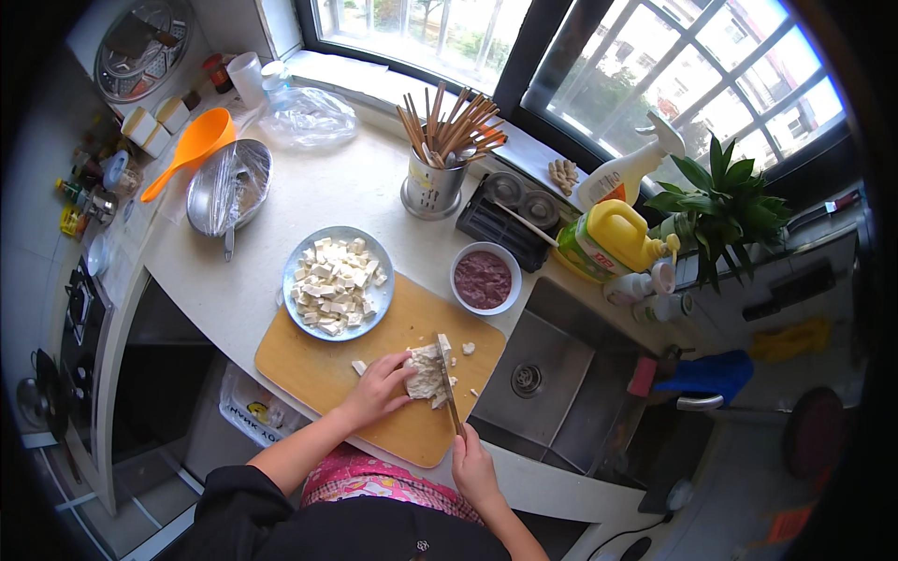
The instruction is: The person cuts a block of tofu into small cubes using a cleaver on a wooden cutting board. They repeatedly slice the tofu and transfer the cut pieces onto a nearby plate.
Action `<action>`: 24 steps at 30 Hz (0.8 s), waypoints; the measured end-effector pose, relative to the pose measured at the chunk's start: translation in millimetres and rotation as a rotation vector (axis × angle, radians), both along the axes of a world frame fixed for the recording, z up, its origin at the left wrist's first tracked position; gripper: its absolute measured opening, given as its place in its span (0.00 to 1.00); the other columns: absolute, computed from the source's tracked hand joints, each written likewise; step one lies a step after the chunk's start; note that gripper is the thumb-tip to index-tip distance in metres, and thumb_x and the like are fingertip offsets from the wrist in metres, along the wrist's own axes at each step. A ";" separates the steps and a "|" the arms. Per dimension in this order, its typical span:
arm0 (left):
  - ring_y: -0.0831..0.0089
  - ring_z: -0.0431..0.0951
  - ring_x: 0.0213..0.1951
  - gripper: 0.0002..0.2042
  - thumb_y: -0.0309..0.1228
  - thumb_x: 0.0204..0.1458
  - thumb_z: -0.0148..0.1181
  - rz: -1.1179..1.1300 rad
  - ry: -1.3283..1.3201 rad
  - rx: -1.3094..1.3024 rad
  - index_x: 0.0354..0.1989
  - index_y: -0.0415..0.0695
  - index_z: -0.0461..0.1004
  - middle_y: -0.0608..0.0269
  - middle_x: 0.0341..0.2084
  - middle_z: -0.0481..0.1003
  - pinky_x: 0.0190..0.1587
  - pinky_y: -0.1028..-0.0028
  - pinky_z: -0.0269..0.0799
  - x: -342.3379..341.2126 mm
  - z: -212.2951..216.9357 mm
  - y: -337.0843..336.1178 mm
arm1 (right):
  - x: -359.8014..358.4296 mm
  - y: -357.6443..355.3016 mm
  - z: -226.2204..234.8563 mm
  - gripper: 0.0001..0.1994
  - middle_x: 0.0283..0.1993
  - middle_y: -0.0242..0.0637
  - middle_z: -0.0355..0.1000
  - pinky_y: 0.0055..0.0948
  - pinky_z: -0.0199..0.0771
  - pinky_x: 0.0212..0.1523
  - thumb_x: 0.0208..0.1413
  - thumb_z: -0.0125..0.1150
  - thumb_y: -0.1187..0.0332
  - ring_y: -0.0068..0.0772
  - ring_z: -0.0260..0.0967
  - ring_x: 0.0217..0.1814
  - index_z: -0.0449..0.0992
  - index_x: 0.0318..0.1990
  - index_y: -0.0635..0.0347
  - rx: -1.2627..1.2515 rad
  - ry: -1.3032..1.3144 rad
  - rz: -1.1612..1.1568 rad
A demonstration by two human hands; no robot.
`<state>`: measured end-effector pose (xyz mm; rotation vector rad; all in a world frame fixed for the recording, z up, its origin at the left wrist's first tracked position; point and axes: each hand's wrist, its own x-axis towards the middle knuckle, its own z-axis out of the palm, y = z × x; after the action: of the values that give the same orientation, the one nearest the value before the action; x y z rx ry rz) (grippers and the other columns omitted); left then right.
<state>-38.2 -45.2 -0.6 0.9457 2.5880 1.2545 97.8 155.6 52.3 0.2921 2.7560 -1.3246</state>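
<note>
A wooden cutting board (327, 374) lies on the counter in front of me. Pieces of white tofu (426, 376) are bunched on its right half. My left hand (379, 391) holds the tofu steady from its left side, fingers bent against it. In my right hand (475, 465) is the handle of a knife (448, 388), whose blade stands on edge along the tofu's right side. Small crumbs lie right of the blade. A light blue plate (293, 313), heaped with tofu cubes (337, 285), rests partly over the board's far left corner.
Beyond the board's right corner stands a bowl of pinkish minced meat (484, 279). The sink (552, 365) lies to the right. Farther back are a chopstick holder (433, 187), a yellow jug (608, 243) and a spray bottle (631, 168). A metal pan (201, 201) and orange ladle (201, 136) sit far left.
</note>
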 end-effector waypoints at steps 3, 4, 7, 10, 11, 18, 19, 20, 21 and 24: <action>0.53 0.66 0.57 0.27 0.26 0.37 0.70 0.003 0.004 -0.004 0.50 0.44 0.69 0.51 0.57 0.64 0.59 0.60 0.63 1.5 -1.5 -0.7 | 2.2 0.3 -7.2 0.16 0.29 0.47 0.71 0.36 0.71 0.31 0.65 0.44 0.66 0.43 0.72 0.29 0.65 0.56 0.64 -0.007 -0.004 -0.005; 0.53 0.66 0.57 0.27 0.26 0.37 0.70 0.003 0.003 -0.002 0.50 0.44 0.69 0.51 0.57 0.64 0.59 0.60 0.63 0.9 -1.9 -1.5 | 2.0 0.7 -3.2 0.16 0.29 0.47 0.71 0.36 0.71 0.31 0.65 0.44 0.66 0.43 0.72 0.28 0.65 0.56 0.63 -0.041 -0.051 -0.014; 0.53 0.66 0.57 0.27 0.27 0.38 0.69 -0.007 -0.013 0.009 0.51 0.45 0.69 0.52 0.58 0.64 0.59 0.60 0.63 -0.5 -4.4 -4.1 | 3.4 2.3 16.1 0.15 0.27 0.46 0.71 0.36 0.71 0.30 0.65 0.44 0.66 0.43 0.72 0.28 0.65 0.56 0.63 -0.102 -0.121 -0.026; 0.54 0.66 0.57 0.27 0.28 0.39 0.69 -0.014 -0.034 0.023 0.52 0.45 0.69 0.53 0.58 0.63 0.59 0.60 0.62 -0.7 -5.5 -5.0 | 2.4 1.8 22.5 0.15 0.26 0.45 0.70 0.36 0.70 0.30 0.65 0.44 0.65 0.42 0.72 0.28 0.65 0.56 0.62 -0.095 -0.076 -0.014; 0.54 0.66 0.57 0.27 0.28 0.39 0.69 -0.016 -0.040 0.028 0.52 0.46 0.69 0.53 0.58 0.64 0.59 0.60 0.63 -1.3 -5.6 -5.0 | 1.7 1.6 21.6 0.15 0.26 0.45 0.70 0.36 0.70 0.30 0.65 0.44 0.65 0.42 0.72 0.28 0.65 0.56 0.62 -0.102 -0.077 -0.010; 0.54 0.67 0.57 0.27 0.29 0.40 0.69 -0.015 0.000 0.033 0.52 0.45 0.70 0.51 0.57 0.64 0.58 0.60 0.63 -2.0 -4.2 -3.6 | 4.2 -1.3 -6.6 0.16 0.25 0.43 0.69 0.35 0.70 0.29 0.65 0.44 0.64 0.38 0.71 0.25 0.66 0.55 0.63 -0.067 -0.045 -0.020; 0.53 0.67 0.57 0.26 0.30 0.40 0.69 -0.012 0.003 0.034 0.51 0.45 0.70 0.51 0.57 0.65 0.58 0.60 0.64 -2.4 -3.9 -4.7 | 2.8 -0.8 -2.9 0.16 0.25 0.43 0.69 0.35 0.70 0.29 0.66 0.44 0.64 0.38 0.71 0.25 0.66 0.55 0.63 -0.092 -0.093 -0.025; 0.53 0.67 0.57 0.26 0.30 0.40 0.70 -0.010 0.006 0.035 0.51 0.44 0.71 0.50 0.57 0.65 0.58 0.61 0.64 -2.7 -3.7 -5.6 | 2.2 1.0 3.5 0.16 0.25 0.43 0.69 0.35 0.70 0.29 0.66 0.44 0.64 0.37 0.70 0.25 0.66 0.55 0.63 -0.117 -0.141 -0.031; 0.53 0.67 0.57 0.26 0.30 0.41 0.69 -0.011 0.005 0.040 0.51 0.45 0.70 0.51 0.57 0.65 0.58 0.61 0.64 -3.0 -4.8 -6.2 | 1.3 1.7 10.1 0.16 0.25 0.43 0.69 0.35 0.70 0.29 0.66 0.44 0.64 0.37 0.70 0.25 0.66 0.55 0.63 -0.141 -0.189 -0.037; 0.53 0.67 0.56 0.26 0.31 0.42 0.68 -0.011 0.000 0.050 0.52 0.45 0.69 0.52 0.57 0.65 0.58 0.61 0.64 -0.3 -7.6 -6.1 | 2.4 1.5 25.4 0.16 0.24 0.41 0.69 0.33 0.70 0.28 0.66 0.44 0.64 0.35 0.70 0.24 0.66 0.55 0.63 -0.110 -0.116 -0.003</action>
<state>-38.5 -51.3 -8.2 0.9671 2.5597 1.3227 100.2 157.2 77.7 0.3537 2.5782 -1.4070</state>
